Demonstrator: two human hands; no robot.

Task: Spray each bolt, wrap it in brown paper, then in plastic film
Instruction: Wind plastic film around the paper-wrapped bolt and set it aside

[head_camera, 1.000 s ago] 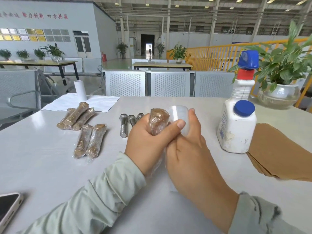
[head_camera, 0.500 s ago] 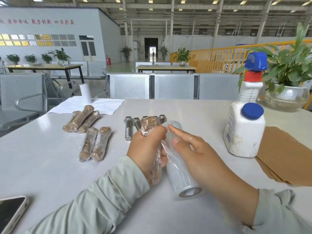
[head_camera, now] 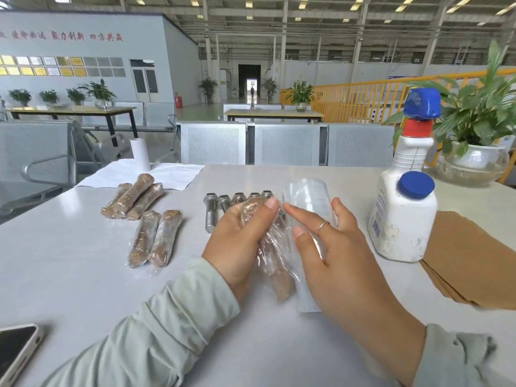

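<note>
My left hand [head_camera: 237, 241] grips a bolt wrapped in brown paper [head_camera: 275, 270], with clear film partly around it. My right hand [head_camera: 332, 255] lies over the roll of plastic film [head_camera: 305, 195], thumb behind it and fingers fairly straight on the film. Behind my hands several bare steel bolts [head_camera: 210, 212] lie in a row. Several finished wrapped bolts [head_camera: 155, 238] lie to the left in two groups. A white spray bottle [head_camera: 402, 219] with a blue and red nozzle stands at the right, beside a stack of brown paper [head_camera: 472, 252].
A phone [head_camera: 15, 350] lies at the table's near left edge. White paper sheets [head_camera: 167, 174] and a white roll [head_camera: 140, 153] sit at the back left. A potted plant [head_camera: 474, 157] stands at the back right. Metal bench seats stand beyond the table.
The film roll swung from lying flat toward me to a steeper tilt under my right hand. My left hand turned the wrapped bolt, and more film now covers it.
</note>
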